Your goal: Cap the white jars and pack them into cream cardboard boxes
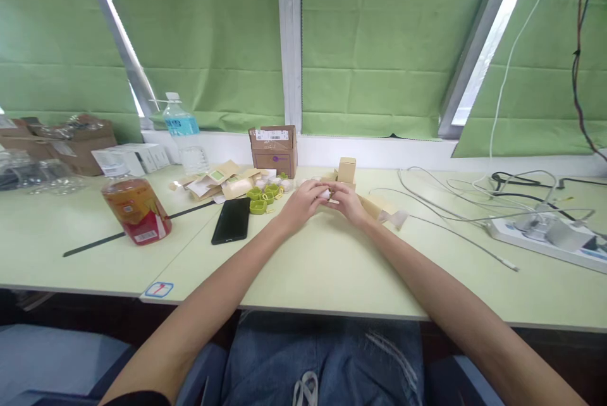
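Note:
My left hand and my right hand meet over the pale green table, fingers curled round a small white object held between them. What it is I cannot make out. Just behind the hands stands a small tan box. Flat tan packaging lies to the right of my right hand. Left of my left hand lie green plastic loops and a black phone.
A brown cardboard box stands at the back. A bottle of reddish drink and a water bottle are at left, with white boxes. Opened tan cartons lie near. Cables and a power strip lie at right.

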{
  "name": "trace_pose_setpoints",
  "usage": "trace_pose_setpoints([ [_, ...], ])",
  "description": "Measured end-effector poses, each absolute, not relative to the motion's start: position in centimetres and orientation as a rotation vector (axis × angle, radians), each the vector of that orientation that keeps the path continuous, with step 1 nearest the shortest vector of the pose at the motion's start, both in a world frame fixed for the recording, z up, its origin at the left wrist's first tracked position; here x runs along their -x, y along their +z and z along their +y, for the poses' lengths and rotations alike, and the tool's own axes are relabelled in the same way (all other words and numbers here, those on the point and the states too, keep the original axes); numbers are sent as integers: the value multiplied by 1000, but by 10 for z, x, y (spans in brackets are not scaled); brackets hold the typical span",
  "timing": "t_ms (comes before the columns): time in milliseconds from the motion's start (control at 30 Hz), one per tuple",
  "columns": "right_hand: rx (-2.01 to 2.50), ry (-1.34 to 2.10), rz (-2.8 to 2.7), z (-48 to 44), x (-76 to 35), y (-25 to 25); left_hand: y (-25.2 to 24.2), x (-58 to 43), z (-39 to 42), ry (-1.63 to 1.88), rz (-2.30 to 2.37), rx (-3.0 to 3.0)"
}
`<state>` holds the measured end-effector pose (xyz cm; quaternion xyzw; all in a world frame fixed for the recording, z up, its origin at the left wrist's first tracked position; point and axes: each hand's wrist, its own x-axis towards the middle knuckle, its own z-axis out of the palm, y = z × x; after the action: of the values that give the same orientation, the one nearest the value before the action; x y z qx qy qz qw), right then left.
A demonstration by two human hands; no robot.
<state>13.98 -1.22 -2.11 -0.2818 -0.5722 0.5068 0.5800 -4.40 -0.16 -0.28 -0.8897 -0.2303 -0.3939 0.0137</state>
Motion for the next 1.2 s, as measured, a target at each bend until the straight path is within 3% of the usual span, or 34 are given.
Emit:
trace_pose_setpoints([
  [233, 620, 1276, -1280, -19, -138, -14, -2, 47, -3, -1379, -757, 2784],
  [533, 540, 1316, -1159, -15, -135, -12, 2, 37, 1, -1948, -1066, 2812],
  [767, 593, 1293, -1239, -14, -135, -17, 7, 39, 3, -2040, -1179, 3047],
  [900, 727, 1063, -1447, -17, -138, -13, 11, 40, 0, -2058, -1181, 3106],
  [1067, 832, 361, -1873, -17, -145, -16, 10, 44, 1, -1760, -1146, 2991],
  [1200, 804, 275, -1962, -12, -150, -25, 3, 45, 6, -1645, -1165, 2948],
])
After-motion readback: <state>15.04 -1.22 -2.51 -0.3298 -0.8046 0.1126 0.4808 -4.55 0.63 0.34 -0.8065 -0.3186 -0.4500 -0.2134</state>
